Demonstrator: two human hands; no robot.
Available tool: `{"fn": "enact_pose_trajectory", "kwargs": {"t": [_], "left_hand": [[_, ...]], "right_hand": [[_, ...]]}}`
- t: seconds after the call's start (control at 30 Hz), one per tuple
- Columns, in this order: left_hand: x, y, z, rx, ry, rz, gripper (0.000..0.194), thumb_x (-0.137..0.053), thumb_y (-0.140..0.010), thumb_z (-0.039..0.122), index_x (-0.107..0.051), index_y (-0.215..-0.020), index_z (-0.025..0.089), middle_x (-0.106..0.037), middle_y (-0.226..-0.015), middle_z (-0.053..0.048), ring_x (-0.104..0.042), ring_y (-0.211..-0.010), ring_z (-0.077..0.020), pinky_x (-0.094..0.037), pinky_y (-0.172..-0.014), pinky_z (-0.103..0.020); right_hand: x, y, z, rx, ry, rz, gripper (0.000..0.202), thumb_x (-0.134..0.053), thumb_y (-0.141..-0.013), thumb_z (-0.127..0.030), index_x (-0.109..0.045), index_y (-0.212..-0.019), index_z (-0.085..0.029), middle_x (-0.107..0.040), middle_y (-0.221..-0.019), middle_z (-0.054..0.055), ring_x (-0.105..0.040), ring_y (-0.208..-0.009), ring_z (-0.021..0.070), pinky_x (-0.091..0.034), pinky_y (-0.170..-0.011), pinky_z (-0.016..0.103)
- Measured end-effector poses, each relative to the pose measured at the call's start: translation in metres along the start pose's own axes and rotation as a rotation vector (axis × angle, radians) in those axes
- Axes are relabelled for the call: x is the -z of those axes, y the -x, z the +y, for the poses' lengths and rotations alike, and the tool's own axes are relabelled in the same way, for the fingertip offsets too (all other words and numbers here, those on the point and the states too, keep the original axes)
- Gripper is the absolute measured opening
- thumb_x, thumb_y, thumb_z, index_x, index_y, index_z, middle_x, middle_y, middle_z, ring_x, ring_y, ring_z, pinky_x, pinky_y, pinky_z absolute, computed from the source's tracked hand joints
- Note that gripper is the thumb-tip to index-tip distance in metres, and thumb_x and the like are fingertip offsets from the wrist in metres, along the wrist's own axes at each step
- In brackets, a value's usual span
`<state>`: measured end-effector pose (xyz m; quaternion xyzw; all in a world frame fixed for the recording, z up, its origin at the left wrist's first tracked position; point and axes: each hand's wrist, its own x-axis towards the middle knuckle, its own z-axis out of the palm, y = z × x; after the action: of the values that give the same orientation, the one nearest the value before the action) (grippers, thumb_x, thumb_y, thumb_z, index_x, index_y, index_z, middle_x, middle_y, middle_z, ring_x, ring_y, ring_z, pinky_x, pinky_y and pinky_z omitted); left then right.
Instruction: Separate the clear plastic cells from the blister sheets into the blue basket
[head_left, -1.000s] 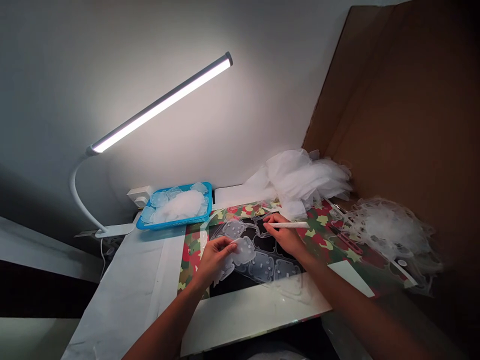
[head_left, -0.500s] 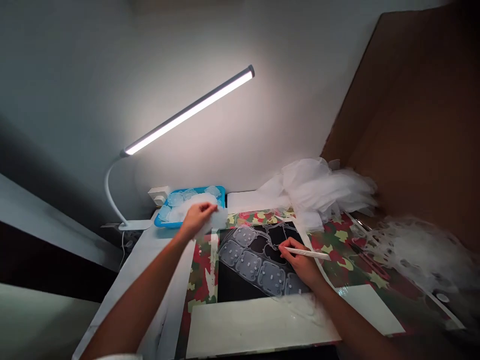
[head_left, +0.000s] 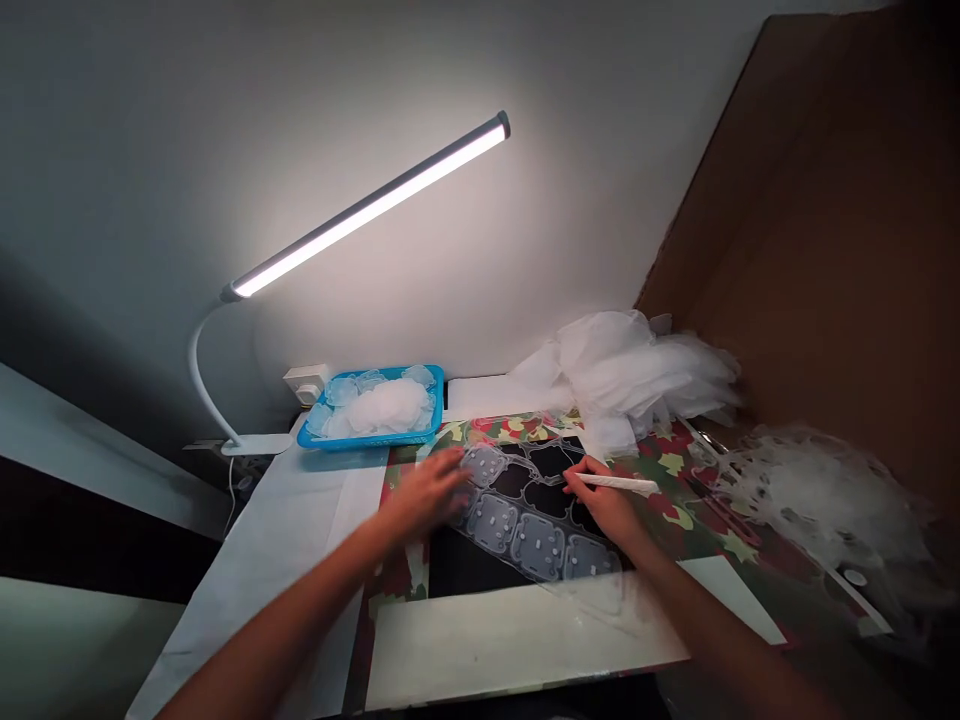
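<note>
My left hand [head_left: 429, 492], blurred by motion, has its fingers stretched out over the left end of a translucent cut-out sheet [head_left: 537, 546]. No piece shows in those fingers. The sheet has rounded panels with small pale dots and several open gaps, and lies on a black board [head_left: 469, 568]. My right hand [head_left: 609, 508] is closed round a slim white pen-shaped tool [head_left: 619, 484], its fingertips at the sheet's upper right edge. The tool's working tip is hidden. Beyond my left hand, a blue basket [head_left: 367, 440] holds thin whitish translucent pieces [head_left: 390, 406].
A lit lamp [head_left: 367, 207] leans over the table from the left. White sheer sheets [head_left: 630, 370] are heaped at the back right, with a tangle of translucent offcuts [head_left: 825, 500] nearer me. A brown cardboard panel [head_left: 825, 200] rises on the right.
My left hand has come from the basket down to the sheet; the pale translucent piece it held has left its fingers. My right hand keeps the white tool. The view has shifted slightly.
</note>
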<state>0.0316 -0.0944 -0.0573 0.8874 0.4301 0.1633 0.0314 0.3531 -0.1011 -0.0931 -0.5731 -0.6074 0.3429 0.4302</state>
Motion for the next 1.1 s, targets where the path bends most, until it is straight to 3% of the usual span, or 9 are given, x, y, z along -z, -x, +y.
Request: {"fn": "enact_pose_trajectory", "kwargs": {"t": [0.03,0.13,0.27,0.4,0.5,0.6,0.9,1.0,1.1], "left_hand": [[-0.016,0.015,0.014,-0.069,-0.037,-0.057,0.048,-0.055,-0.091,0.045,-0.052,-0.135,0.026,-0.046,-0.146,-0.008,-0.039,-0.136,-0.0276,-0.037,-0.108,-0.046],[-0.046,0.052,0.050,0.017,-0.104,-0.050,0.071,-0.050,-0.091,0.055,-0.026,-0.151,0.024,-0.030,-0.156,-0.012,-0.023,-0.144,-0.0327,-0.032,-0.111,-0.055],[-0.048,0.067,0.072,0.098,-0.109,-0.014,0.079,-0.051,-0.087,0.062,-0.026,-0.152,0.023,-0.029,-0.156,-0.012,-0.022,-0.144,-0.0345,-0.033,-0.110,-0.056],[-0.040,0.059,0.054,0.166,-0.112,0.030,0.064,-0.048,-0.093,0.052,-0.034,-0.147,0.020,-0.042,-0.149,-0.015,-0.039,-0.138,-0.0305,-0.042,-0.106,-0.050],[-0.041,0.055,0.034,0.114,-0.109,0.005,0.059,-0.049,-0.092,0.052,-0.043,-0.142,0.019,-0.047,-0.145,-0.015,-0.042,-0.136,-0.0300,-0.041,-0.108,-0.050],[-0.047,0.056,0.026,0.079,-0.087,0.029,0.058,-0.049,-0.093,0.051,-0.043,-0.141,0.019,-0.047,-0.145,-0.015,-0.041,-0.136,-0.0293,-0.039,-0.109,-0.049],[-0.051,0.060,0.030,0.103,-0.046,0.027,0.057,-0.049,-0.093,0.048,-0.043,-0.141,0.018,-0.038,-0.151,-0.017,-0.037,-0.138,-0.0309,-0.038,-0.110,-0.050],[-0.051,0.060,0.031,0.099,-0.062,0.017,0.054,-0.050,-0.093,0.046,-0.045,-0.140,0.018,-0.038,-0.151,-0.016,-0.036,-0.139,-0.0307,-0.038,-0.110,-0.050],[-0.050,0.061,0.033,0.111,-0.085,0.004,0.053,-0.050,-0.093,0.045,-0.047,-0.138,0.017,-0.039,-0.150,-0.017,-0.036,-0.139,-0.0310,-0.039,-0.110,-0.049]], "right_hand": [[0.001,-0.002,-0.005,-0.002,-0.005,-0.009,0.028,-0.056,-0.085,-0.047,-0.054,-0.072,-0.023,-0.064,-0.066,0.000,-0.062,-0.063,0.0192,-0.044,-0.060,0.029],[-0.009,-0.006,-0.030,0.043,-0.047,-0.109,0.024,-0.055,-0.087,-0.045,-0.057,-0.077,-0.023,-0.066,-0.070,0.001,-0.061,-0.064,0.0184,-0.044,-0.059,0.028],[-0.052,-0.007,-0.055,0.236,-0.025,-0.318,0.015,-0.058,-0.086,-0.033,-0.059,-0.076,-0.022,-0.066,-0.081,0.001,-0.061,-0.076,0.0180,-0.044,-0.068,0.029],[-0.095,-0.008,-0.057,0.402,0.018,-0.419,0.016,-0.057,-0.085,-0.024,-0.054,-0.070,-0.020,-0.064,-0.086,0.002,-0.058,-0.079,0.0173,-0.043,-0.072,0.030],[-0.109,-0.009,-0.052,0.444,0.050,-0.387,0.014,-0.054,-0.085,-0.022,-0.053,-0.072,-0.021,-0.062,-0.084,0.002,-0.056,-0.077,0.0174,-0.043,-0.071,0.030],[-0.112,-0.010,-0.050,0.451,0.070,-0.365,0.014,-0.053,-0.085,-0.020,-0.052,-0.072,-0.021,-0.061,-0.085,0.003,-0.055,-0.079,0.0182,-0.042,-0.073,0.031],[-0.113,-0.001,-0.056,0.409,0.206,-0.419,0.012,-0.049,-0.086,-0.017,-0.050,-0.074,-0.022,-0.056,-0.079,0.001,-0.051,-0.072,0.0168,-0.040,-0.066,0.029],[-0.116,0.004,-0.058,0.478,0.272,-0.386,0.016,-0.048,-0.090,-0.022,-0.053,-0.075,-0.022,-0.060,-0.081,0.005,-0.054,-0.078,0.0214,-0.042,-0.073,0.034],[-0.101,-0.002,-0.057,0.459,0.255,-0.287,0.018,-0.045,-0.093,-0.026,-0.059,-0.084,-0.023,-0.065,-0.088,0.007,-0.058,-0.082,0.0230,-0.043,-0.076,0.035]]}}
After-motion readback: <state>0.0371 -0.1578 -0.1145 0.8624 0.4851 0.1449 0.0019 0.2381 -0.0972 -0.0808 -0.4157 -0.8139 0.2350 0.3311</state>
